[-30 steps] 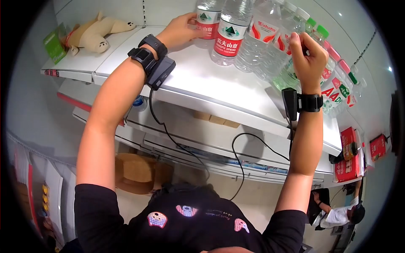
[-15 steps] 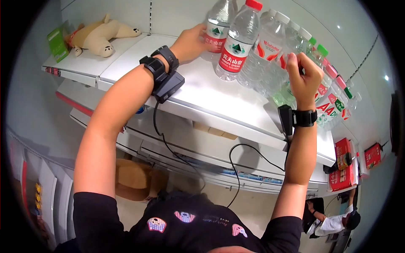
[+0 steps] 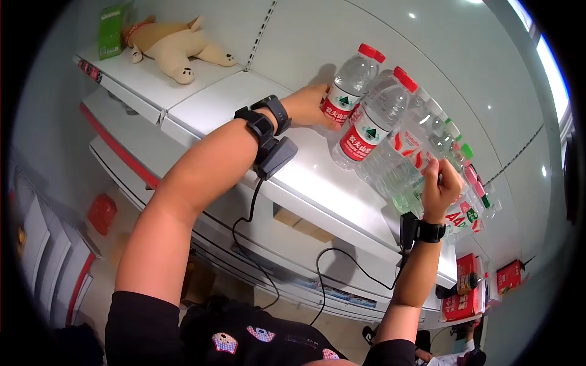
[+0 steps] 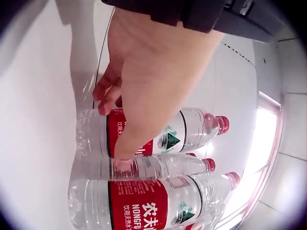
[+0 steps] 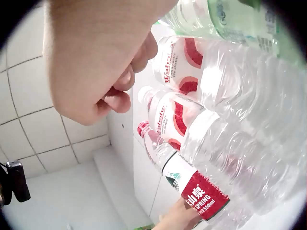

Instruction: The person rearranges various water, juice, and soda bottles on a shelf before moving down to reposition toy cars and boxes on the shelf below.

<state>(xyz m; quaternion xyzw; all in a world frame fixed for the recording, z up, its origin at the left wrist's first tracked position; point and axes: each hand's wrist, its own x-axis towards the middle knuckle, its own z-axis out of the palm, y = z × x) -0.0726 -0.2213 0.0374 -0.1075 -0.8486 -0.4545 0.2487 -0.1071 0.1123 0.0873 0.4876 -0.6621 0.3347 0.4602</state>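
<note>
My left hand (image 3: 308, 107) grips a clear water bottle (image 3: 354, 73) with a red-and-white label and red cap, upright at the left end of a bottle group. In the left wrist view, its thumb lies across the label, and part of the fingers is hidden behind the bottle. A matching bottle (image 4: 144, 201) stands just beside it, nearer the shelf front. My right hand (image 3: 441, 192) is raised by the right-hand bottles, fingers curled and holding nothing. Beyond that hand in the right wrist view are Wahaha water bottles (image 5: 165, 115) and a green-tinted bottle (image 5: 240, 19).
The bottles stand on a white shelf (image 3: 299, 189), with more shelves below. A plush dog (image 3: 174, 49) and a green box (image 3: 111, 33) sit at the far left. Red boxes (image 3: 461, 305) are at the lower right. Black cables (image 3: 247, 235) hang from both wrists.
The head view has tilted and lifted, so bottles and hands appear lower and the red caps show. My left hand stays around its bottle; my right hand stays curled beside the row.
</note>
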